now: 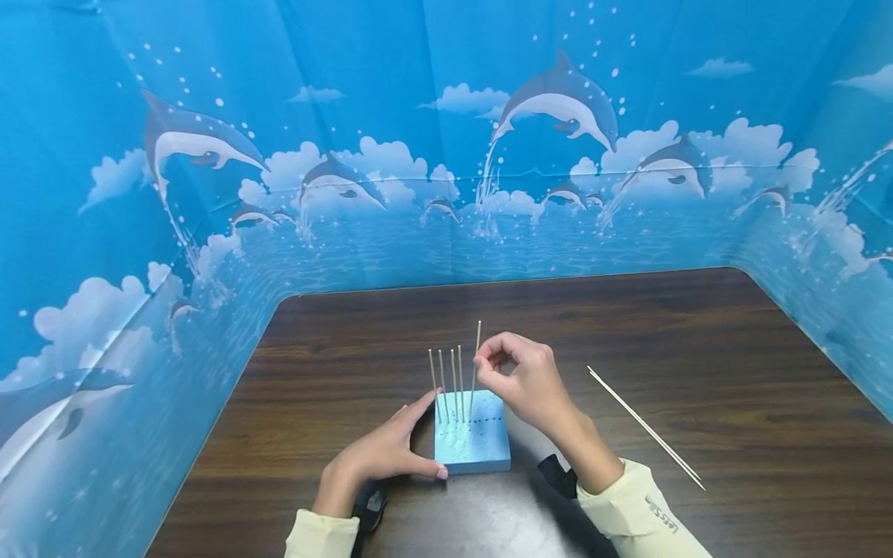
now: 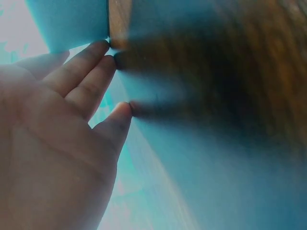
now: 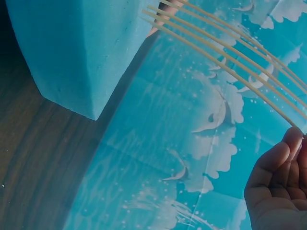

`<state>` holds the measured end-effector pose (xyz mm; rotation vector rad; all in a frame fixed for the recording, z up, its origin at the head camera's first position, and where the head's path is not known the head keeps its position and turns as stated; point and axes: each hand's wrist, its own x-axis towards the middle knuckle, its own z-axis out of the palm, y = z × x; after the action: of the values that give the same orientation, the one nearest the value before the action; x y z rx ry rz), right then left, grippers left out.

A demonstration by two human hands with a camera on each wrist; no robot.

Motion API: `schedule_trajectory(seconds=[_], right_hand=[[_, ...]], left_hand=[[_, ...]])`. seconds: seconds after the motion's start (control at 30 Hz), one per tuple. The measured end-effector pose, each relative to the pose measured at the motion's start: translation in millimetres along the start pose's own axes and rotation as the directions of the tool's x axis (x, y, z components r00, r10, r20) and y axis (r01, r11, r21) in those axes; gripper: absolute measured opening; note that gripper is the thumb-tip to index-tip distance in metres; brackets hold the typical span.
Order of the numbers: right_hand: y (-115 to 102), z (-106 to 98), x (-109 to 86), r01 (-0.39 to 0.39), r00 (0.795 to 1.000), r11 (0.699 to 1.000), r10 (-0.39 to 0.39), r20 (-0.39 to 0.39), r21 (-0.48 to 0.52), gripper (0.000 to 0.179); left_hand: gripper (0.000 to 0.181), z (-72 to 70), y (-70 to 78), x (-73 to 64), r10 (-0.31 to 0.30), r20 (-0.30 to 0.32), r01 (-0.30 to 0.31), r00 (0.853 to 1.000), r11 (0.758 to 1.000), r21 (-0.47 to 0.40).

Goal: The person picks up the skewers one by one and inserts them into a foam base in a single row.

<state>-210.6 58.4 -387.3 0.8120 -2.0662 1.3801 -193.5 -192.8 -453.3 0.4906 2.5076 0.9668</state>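
Observation:
A light blue foam block [image 1: 488,448] sits on the table, its top dotted with small holes. Several thin wooden sticks [image 1: 443,385] stand upright in a row near its left side. My left hand [image 1: 384,449] holds the block from the left, thumb at the front face and index finger at the back corner; the left wrist view shows its other fingers extended beside the block. With thumb and fingertips, my right hand [image 1: 519,376] pinches another wooden stick [image 1: 474,384] high up. That stick's lower end meets the block's top, right of the row; how deep it goes I cannot tell.
Two loose wooden sticks [image 1: 647,428] lie side by side on the dark wood table [image 1: 335,364], to the right of my right forearm. A blue dolphin-printed cloth [image 1: 391,256] hangs around the table's back and sides.

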Motion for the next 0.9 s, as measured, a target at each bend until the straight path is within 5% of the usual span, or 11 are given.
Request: schedule_trajectory(seconds=[0.37, 0.9], right_hand=[[8.9, 8.7, -16.0, 0.033, 0.995, 0.999, -0.031, 0.094, -0.019, 0.014], [16.0, 19.1, -24.3, 0.101, 0.995, 0.995, -0.101, 0.013, -0.022, 0.014]], left_hand=[[0.113, 1.4, 1.4, 2.4, -0.010, 0.006, 0.010, 1.000, 1.000, 0.013], [0.113, -0.5, 0.2, 2.1, -0.015, 0.002, 0.015, 1.000, 1.000, 0.027]])
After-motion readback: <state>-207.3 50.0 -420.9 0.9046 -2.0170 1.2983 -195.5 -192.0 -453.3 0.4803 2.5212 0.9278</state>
